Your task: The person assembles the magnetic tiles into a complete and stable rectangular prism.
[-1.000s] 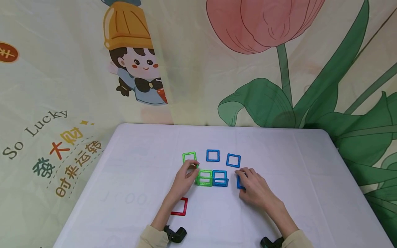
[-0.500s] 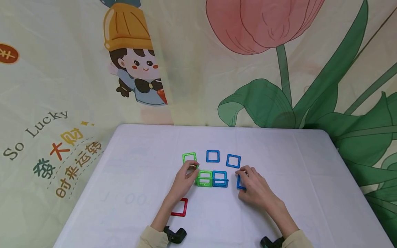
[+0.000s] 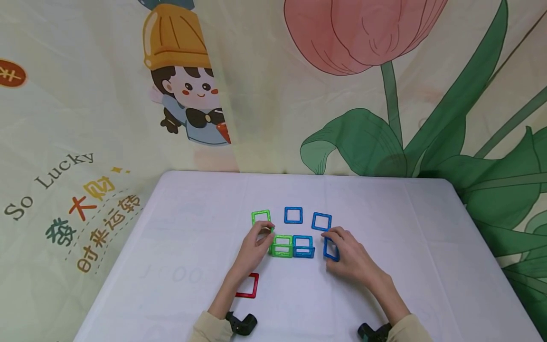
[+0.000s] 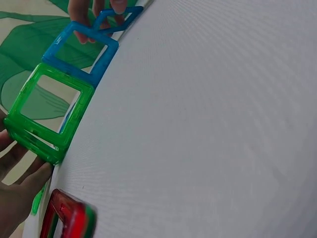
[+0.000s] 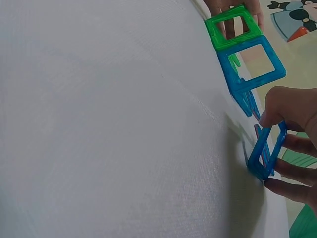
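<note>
Blue and green square-frame magnetic tiles are joined on a white tabletop. The green tiles (image 3: 282, 247) form the left part, the blue tiles (image 3: 303, 247) the right, with some standing upright. At the left end, my left hand (image 3: 254, 247) grips a green tile by its edge; the left wrist view shows thumb and fingers around that green corner (image 4: 54, 153). Right of the structure, my right hand (image 3: 350, 254) pinches a loose blue tile (image 5: 260, 161) between thumb and fingers. This tile is tilted and a small gap separates it from the joined blue ones.
Behind lie a flat green tile (image 3: 261, 212), a blue tile (image 3: 293, 222) and another blue tile (image 3: 329, 223). A red tile (image 3: 255, 286) lies near my left forearm, partly covered. The white table (image 3: 427, 237) meets a printed backdrop (image 3: 265, 95).
My right hand has moved slightly left with the blue tile, bringing it nearer the structure and showing more of it. My left hand stays in place.
</note>
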A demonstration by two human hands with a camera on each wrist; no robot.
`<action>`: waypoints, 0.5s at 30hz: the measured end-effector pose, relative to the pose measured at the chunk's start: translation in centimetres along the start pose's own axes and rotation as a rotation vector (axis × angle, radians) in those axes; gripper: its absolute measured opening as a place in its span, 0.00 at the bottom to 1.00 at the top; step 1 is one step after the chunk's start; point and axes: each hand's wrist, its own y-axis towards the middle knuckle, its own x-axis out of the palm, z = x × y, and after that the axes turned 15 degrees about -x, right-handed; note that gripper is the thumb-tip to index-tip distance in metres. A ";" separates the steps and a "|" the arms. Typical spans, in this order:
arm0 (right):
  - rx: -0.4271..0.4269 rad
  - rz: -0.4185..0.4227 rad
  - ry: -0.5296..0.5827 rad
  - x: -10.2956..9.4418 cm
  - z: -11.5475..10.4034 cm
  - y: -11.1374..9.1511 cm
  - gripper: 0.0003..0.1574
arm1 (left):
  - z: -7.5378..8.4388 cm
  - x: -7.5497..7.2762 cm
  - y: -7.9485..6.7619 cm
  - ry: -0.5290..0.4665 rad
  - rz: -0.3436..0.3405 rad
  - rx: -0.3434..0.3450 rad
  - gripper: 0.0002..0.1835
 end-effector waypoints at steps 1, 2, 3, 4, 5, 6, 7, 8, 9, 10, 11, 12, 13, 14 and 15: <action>0.004 0.002 0.010 0.1 0.0 0.0 0.39 | 0.0 0.0 0.0 0.001 0.001 0.001 0.18; 0.008 0.006 0.024 0.1 0.1 0.1 0.39 | 0.0 0.0 0.0 0.001 0.000 0.000 0.18; 0.013 0.005 0.039 0.1 0.1 0.1 0.39 | 0.0 0.0 0.1 0.001 0.000 0.001 0.18; 0.017 0.007 0.052 0.1 0.1 0.2 0.39 | 0.0 0.0 0.1 0.001 0.000 0.000 0.18; 0.021 0.011 0.068 0.1 0.1 0.2 0.39 | 0.0 0.0 0.1 0.003 0.002 0.007 0.18; 0.024 0.013 0.079 0.1 0.1 0.3 0.39 | -0.1 0.0 0.1 0.003 0.002 0.008 0.17; 0.026 0.017 0.095 0.1 0.1 0.3 0.39 | -0.1 0.1 0.1 0.004 0.003 0.008 0.17; 0.026 0.020 0.112 0.1 0.1 0.4 0.39 | -0.1 0.1 0.1 0.003 0.003 0.009 0.17; 0.026 0.022 0.127 0.1 0.2 0.4 0.39 | -0.1 0.1 0.1 0.002 0.003 0.009 0.17; 0.023 0.027 0.141 0.0 0.2 0.4 0.39 | -0.1 0.1 0.1 0.003 0.003 0.010 0.17; 0.021 0.030 0.157 0.0 0.2 0.5 0.39 | -0.1 0.1 0.0 0.003 0.003 0.009 0.17; 0.018 0.033 0.170 0.0 0.2 0.5 0.39 | 0.0 0.1 0.1 0.001 0.002 0.003 0.18; 0.014 0.038 0.185 0.0 0.3 0.5 0.39 | 0.0 0.1 0.0 0.001 0.002 0.002 0.18; 0.009 0.043 0.198 0.1 0.4 0.5 0.39 | 0.0 0.1 0.0 0.002 0.002 0.002 0.18; 0.003 0.050 0.210 0.1 0.4 0.5 0.39 | 0.0 0.1 0.0 0.003 0.003 0.001 0.18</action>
